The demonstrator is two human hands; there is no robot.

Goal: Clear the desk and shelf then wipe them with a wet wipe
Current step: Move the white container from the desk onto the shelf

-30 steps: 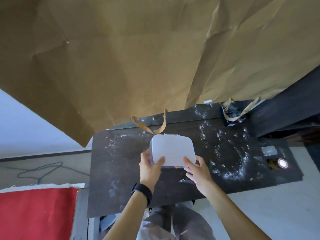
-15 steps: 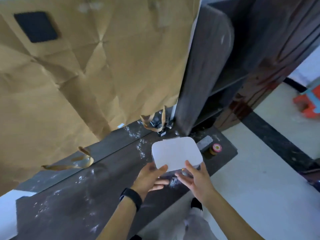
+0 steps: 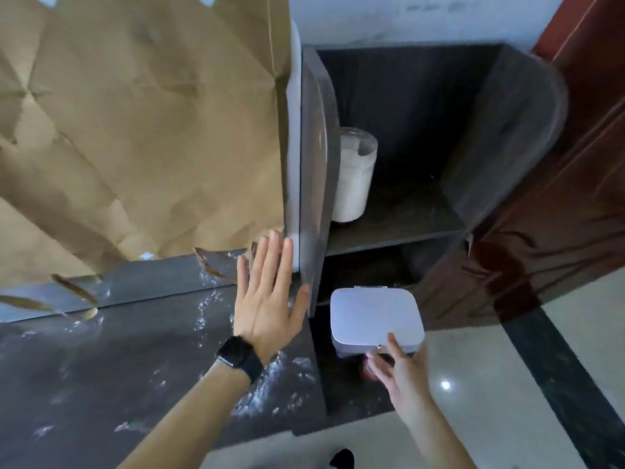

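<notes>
The white rounded plastic box [image 3: 375, 316] has a faint lilac cast on its lid. The dark grey wood-grain desk top [image 3: 101, 384] is speckled with scattered white powder [image 3: 267, 394]. The crumpled tan kraft paper sheet [image 3: 135, 130] is plain brown. The charcoal wooden shelf unit [image 3: 399, 228] shows fine grain. The clear round jar [image 3: 353, 177] is white inside. The wrist band [image 3: 240, 355] is black. A black stripe [image 3: 541, 367] crosses the glossy cream floor tile [image 3: 473, 401] beside the reddish-brown wooden panel [image 3: 558, 214].

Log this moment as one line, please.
left hand: open, over desk | right hand: holds white box beside shelf | jar: on shelf | desk: powdery
</notes>
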